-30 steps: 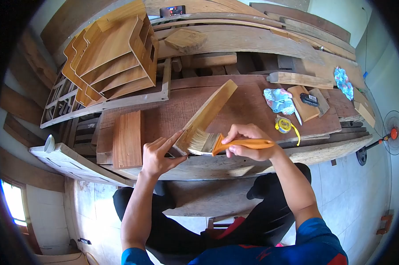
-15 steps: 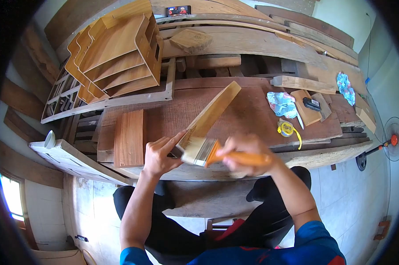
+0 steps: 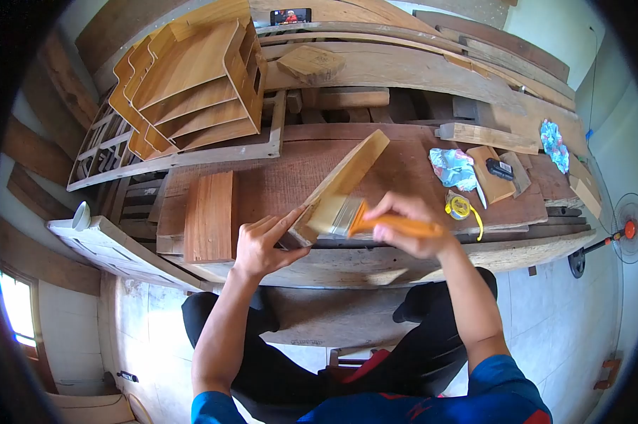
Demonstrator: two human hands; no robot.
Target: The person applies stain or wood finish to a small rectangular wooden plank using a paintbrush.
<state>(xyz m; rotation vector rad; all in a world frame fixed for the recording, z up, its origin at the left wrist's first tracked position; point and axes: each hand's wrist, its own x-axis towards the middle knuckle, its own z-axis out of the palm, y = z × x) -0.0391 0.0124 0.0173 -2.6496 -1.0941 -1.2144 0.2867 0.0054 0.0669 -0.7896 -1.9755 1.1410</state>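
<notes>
My left hand (image 3: 266, 246) grips the near end of a pale wooden block (image 3: 357, 164), thumb below and fingers along its side. The block slants up and away to the right over the reddish-brown board. In my right hand (image 3: 409, 225) is a wide paintbrush (image 3: 347, 216) with an orange handle, a metal ferrule and light bristles. Its bristles lie against the block's right face near the held end. Motion blurs the brush and the right fingers a little.
A wooden tiered tray (image 3: 192, 85) stands at the back left. A reddish wood block (image 3: 210, 218) lies left of my hands. To the right are a yellow tape measure (image 3: 458, 206), a crumpled cloth (image 3: 453, 168) and a black object (image 3: 500, 168). A phone (image 3: 291, 16) leans at the back.
The paintbrush and my right hand have moved right and slightly up, from the block's near end onto its side face. My left hand still holds the block in nearly the same place.
</notes>
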